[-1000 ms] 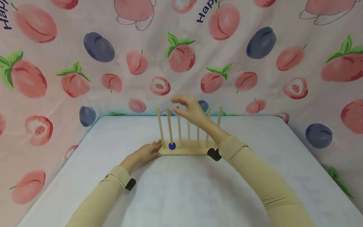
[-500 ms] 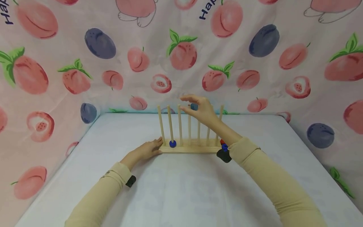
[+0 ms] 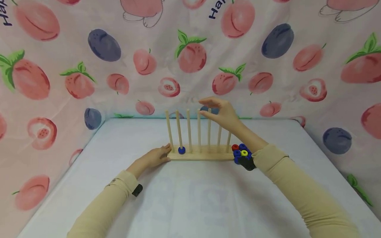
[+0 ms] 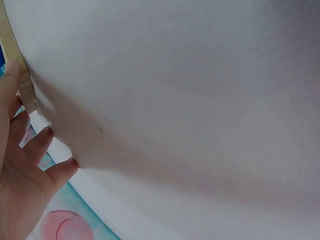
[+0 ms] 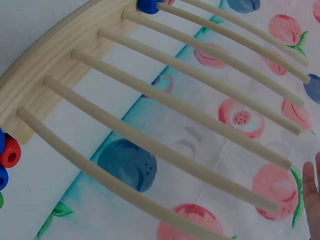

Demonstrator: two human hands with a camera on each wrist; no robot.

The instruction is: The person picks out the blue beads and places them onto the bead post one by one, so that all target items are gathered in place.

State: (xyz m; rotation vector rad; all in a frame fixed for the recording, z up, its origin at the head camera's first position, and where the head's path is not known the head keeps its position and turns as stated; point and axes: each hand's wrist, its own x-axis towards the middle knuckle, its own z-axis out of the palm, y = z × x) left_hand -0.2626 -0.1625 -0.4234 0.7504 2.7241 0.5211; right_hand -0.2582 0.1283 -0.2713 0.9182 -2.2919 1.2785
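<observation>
A wooden peg rack with several upright pegs stands on the table. One blue bead sits at the foot of the second peg from the left, also partly visible in the right wrist view. My left hand holds the rack's left end; in the left wrist view its thumb lies against the wood and other fingers spread over the cloth. Raised level with the peg tops, my right hand has its thumb and fingers parted, with nothing between them. In the right wrist view only its fingertips show.
Beside the rack's right end lies a cluster of beads, including a red bead and a yellow bead; my right wrist and its black camera partly cover it. A fruit-printed cloth hangs behind the white table.
My right hand has moved rightward along the peg tops, uncovering the left pegs and the bead cluster. My left hand stays at the rack's end, and the blue bead keeps its place.
</observation>
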